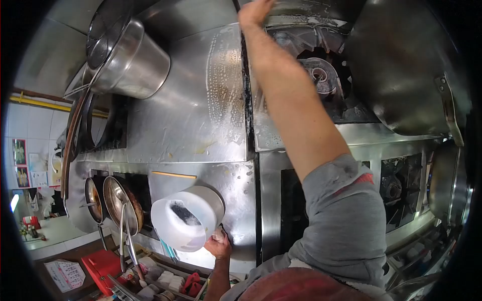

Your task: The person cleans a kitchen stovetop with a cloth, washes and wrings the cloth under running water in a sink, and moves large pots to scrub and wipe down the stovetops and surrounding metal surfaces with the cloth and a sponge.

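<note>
My left hand (218, 247) is closed at the lower right side of a white plastic tub (163, 220), with its fingers partly hidden. The tub's opening faces toward me, and whitish suds and a dark patch (185, 213) show inside. My right arm reaches far up across the stove, and my right hand (255, 14) is at the top edge of the view, blurred and cut off. Its fingers and anything in them cannot be made out. Below that hand lies a steel worktop (186, 115) with a band of soapy bubbles (225, 83). A round burner (319, 75) sits right of my forearm.
A tall steel pot (133, 62) stands at the upper left. Frying pans (125, 205) are on the left-hand burners. A big metal lid or pan (406, 70) leans at the upper right. A red box (100, 271) and utensils lie along the near edge.
</note>
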### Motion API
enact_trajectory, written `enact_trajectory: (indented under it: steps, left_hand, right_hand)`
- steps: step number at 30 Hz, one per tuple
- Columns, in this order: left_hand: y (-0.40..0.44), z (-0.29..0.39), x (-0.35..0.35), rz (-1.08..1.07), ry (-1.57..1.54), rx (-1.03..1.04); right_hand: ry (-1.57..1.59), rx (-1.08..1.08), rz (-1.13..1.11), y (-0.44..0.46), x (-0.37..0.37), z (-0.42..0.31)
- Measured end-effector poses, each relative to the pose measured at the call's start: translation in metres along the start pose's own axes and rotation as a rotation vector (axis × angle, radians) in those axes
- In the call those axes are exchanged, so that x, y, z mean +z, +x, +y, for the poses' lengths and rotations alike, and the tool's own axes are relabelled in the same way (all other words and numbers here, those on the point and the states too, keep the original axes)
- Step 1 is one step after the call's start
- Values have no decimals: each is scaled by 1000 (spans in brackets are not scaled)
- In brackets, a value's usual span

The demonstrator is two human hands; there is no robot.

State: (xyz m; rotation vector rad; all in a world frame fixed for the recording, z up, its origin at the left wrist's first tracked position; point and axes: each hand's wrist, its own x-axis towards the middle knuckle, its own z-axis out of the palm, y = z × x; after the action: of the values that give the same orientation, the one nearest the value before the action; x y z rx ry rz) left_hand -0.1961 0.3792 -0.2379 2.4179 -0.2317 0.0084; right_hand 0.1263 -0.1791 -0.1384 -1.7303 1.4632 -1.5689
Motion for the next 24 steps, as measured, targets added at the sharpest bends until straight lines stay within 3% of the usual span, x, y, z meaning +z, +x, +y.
enact_trajectory:
  steps: [1, 2, 3, 4, 6, 10, 11, 13, 14, 15, 17, 19, 20, 21, 22, 23, 24]
  left_hand:
    - [-4, -13, 2, -10, -3, 2]
    - [-6, -28, 6, 22, -44, 3]
    - [-6, -36, 10, 59, -85, -2]
    - [-4, -35, 12, 62, -88, -8]
    - [-5, -29, 9, 65, 101, -26]
    - [-11, -50, 16, 68, 57, 23]
    - [-11, -46, 18, 101, 21, 15]
    - [-7, -31, 7, 137, 0, 5]
    - [1, -8, 1, 66, 127, 85]
    - [5, 3, 0, -8, 252, 161]
    - [-3, -12, 6, 16, 175, 80]
    - [-3, -22, 10, 20, -71, -73]
    - [-3, -25, 6, -7, 99, -3]
    - [-6, -25, 4, -2, 100, 1]
    - [-9, -23, 6, 45, 103, 32]
    - [-9, -22, 8, 93, 105, 65]
    - [-9, -21, 7, 95, 104, 67]
  right_hand:
    - [731, 314, 153, 49, 43, 48]
    - [343, 125, 184, 77, 19, 75]
    - [1229, 419, 202, 106, -28, 65]
    - [494, 327, 255, 145, -17, 124]
    - [369, 252, 227, 126, 6, 139]
    - [-87, -40, 210, 131, 15, 125]
    - [36, -89, 93, 109, -15, 96]
    - [123, -262, 358, 150, -12, 115]
    - [996, -12, 162, 166, -56, 90]
    - [181, -352, 511, 196, -51, 114]
    - [-49, -523, 128, 199, -101, 97]
    - [228, -413, 72, 153, -89, 51]
    - [10, -684, 338, 137, -34, 56]
    - [407, -234, 140, 94, -13, 18]
    - [-244, -708, -140, 78, -3, -1]
    - [-98, -941, 33, 51, 9, -15]
    - [-96, -941, 35, 54, 8, -16]
